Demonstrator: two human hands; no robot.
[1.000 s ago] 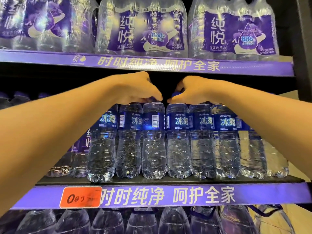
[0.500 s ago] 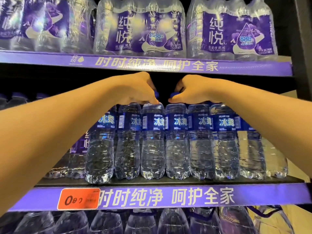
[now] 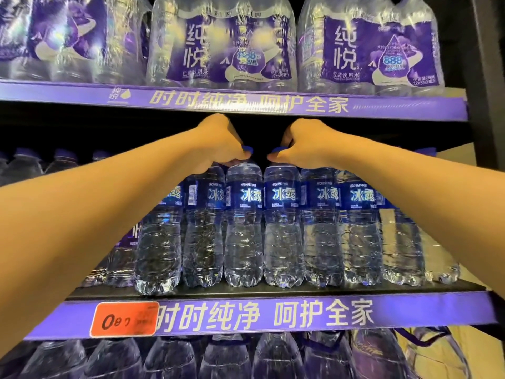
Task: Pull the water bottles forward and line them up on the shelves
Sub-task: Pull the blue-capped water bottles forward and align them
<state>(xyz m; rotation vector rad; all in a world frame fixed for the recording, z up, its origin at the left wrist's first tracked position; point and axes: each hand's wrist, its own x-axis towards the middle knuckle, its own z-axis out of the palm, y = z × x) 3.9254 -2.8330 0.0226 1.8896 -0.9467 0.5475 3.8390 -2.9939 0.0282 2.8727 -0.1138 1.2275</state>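
Nearest to you ran the purple front strip of the middle shelf (image 3: 410,310), printed with pale characters and carrying an orange price tag (image 3: 124,319) near its left end. Below it, the rounded shoulders of larger clear bottles (image 3: 226,356) showed on the shelf beneath.

On the dark board behind that strip stood the row of water bottles (image 3: 322,228) — clear, ribbed, with dark blue labels — upright and touching side by side close to the front edge. Your two forearms reached in over them from either side.

Your left hand (image 3: 221,144) was curled down over the tops of the bottles left of centre. Its fingers were bent around the neck of the left centre bottle (image 3: 243,228), and that bottle's blue cap (image 3: 247,149) peeked out just beside the knuckles. Your right hand (image 3: 303,146) mirrored it, fingers curled down around the neck of the right centre bottle (image 3: 282,228), its blue cap (image 3: 278,151) showing at the thumb side. The two hands were near each other but apart, with a dark gap between them, and the two gripped bottles stood touching.

Further back, to the left, more capped bottles (image 3: 24,165) sat deep in the shadow. Above your hands ran the upper shelf strip (image 3: 82,91) in the same purple, and on it sat shrink-wrapped multipacks (image 3: 224,42) with purple wrapping. A dark upright post (image 3: 489,77) closed the unit on the right.
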